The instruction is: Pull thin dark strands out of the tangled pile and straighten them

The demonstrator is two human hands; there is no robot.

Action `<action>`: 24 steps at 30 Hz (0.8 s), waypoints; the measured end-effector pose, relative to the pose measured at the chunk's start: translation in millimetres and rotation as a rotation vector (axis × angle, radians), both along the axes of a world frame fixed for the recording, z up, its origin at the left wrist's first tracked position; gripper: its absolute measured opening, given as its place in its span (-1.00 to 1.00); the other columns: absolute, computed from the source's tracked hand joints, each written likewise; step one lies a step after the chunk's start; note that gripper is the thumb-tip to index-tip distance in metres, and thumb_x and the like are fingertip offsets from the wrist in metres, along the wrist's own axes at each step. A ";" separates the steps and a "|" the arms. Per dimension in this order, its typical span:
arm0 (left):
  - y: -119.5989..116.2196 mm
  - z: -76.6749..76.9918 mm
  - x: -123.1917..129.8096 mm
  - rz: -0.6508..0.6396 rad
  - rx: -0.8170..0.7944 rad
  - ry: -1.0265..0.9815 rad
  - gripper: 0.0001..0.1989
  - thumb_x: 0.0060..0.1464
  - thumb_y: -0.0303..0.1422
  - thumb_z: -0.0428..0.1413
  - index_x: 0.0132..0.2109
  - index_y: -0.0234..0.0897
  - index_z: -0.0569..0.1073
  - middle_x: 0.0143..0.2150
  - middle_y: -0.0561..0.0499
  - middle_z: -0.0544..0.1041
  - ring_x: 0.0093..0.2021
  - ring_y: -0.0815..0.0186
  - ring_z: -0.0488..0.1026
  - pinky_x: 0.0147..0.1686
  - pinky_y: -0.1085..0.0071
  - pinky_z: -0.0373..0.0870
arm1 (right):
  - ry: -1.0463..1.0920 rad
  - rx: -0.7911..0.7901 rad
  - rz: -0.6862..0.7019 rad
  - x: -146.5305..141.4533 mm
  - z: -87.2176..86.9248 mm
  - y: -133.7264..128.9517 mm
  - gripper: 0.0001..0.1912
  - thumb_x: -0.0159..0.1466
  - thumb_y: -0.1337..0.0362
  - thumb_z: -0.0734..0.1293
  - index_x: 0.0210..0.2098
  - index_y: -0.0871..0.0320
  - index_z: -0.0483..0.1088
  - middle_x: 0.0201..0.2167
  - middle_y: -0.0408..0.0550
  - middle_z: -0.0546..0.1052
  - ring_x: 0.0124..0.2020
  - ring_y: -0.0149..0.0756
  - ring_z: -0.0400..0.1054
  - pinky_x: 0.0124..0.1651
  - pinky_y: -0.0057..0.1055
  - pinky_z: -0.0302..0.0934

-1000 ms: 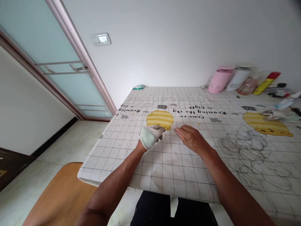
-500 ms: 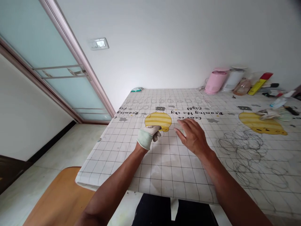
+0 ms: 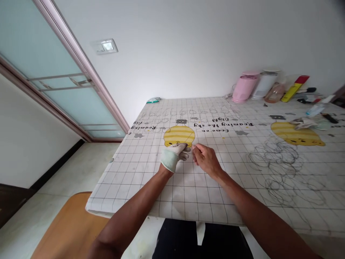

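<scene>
My left hand [image 3: 176, 153] wears a white glove with a pale green cuff. Its thumb and fingers are pinched together over the printed yellow balloon on the tablecloth [image 3: 129, 180]. Bare and curled, my right hand [image 3: 205, 158] is close beside the left fingertips, its thumb and forefinger closed. Anything between the fingers is too thin or hidden to make out. Loose thin dark wire [image 3: 275, 156] lies in tangled coils to the right. Along the far side of the cloth lie rows of small wire loops [image 3: 167, 113].
At the back right stand a pink cylindrical device [image 3: 244, 88], a white one [image 3: 265, 85], a bottle [image 3: 275, 92] and a yellow-red can [image 3: 295, 88]. Another glove [image 3: 304, 123] lies near a spray bottle [image 3: 320, 106]. A green-white packet [image 3: 153, 100] is at the far left corner; an orange-brown chair [image 3: 67, 226] stands lower left.
My right hand has moved left to the gloved hand, and its spread fingers have closed. The left hand has shifted slightly right. The whole view has turned a little.
</scene>
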State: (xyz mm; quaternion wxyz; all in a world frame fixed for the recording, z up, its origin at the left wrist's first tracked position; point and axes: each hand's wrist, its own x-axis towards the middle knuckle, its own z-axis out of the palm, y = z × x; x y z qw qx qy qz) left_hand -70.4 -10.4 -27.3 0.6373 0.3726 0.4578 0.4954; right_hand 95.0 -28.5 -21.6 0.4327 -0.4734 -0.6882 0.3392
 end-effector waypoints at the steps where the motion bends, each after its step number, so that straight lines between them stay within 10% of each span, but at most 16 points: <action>1: 0.3 0.2 -1.9 -0.005 0.013 0.009 -0.74 0.18 -0.24 0.24 -0.11 -0.36 0.55 -0.24 -0.10 0.64 -0.50 0.42 0.48 -0.49 0.49 0.38 | -0.031 0.025 0.000 3.9 -0.7 2.4 -0.54 0.49 -0.01 0.19 -0.48 0.06 0.21 -0.63 -0.17 0.40 -0.63 -0.35 0.28 -0.51 -0.39 0.16; 8: 13.2 8.8 -32.9 -0.079 0.108 0.092 -0.54 0.21 -0.10 0.21 0.10 -0.37 0.53 0.02 -0.26 0.65 -0.23 0.26 0.62 -0.24 0.36 0.52 | -0.306 0.181 0.129 22.5 -6.7 12.4 -0.58 0.49 0.10 0.16 -0.48 0.06 0.04 -0.63 -0.23 0.19 -0.57 -0.38 0.03 -0.47 -0.35 -0.05; 24: 12.0 17.5 -48.7 -0.320 0.119 0.217 -0.64 0.17 -0.29 0.35 -0.02 -0.52 0.61 -0.35 -0.13 0.63 -0.42 0.34 0.54 -0.35 0.37 0.50 | -0.419 0.083 0.435 22.0 -5.8 3.0 -0.55 0.50 0.08 0.16 -0.49 0.08 0.04 -0.61 -0.25 0.09 -0.57 -0.41 -0.08 -0.49 -0.34 -0.12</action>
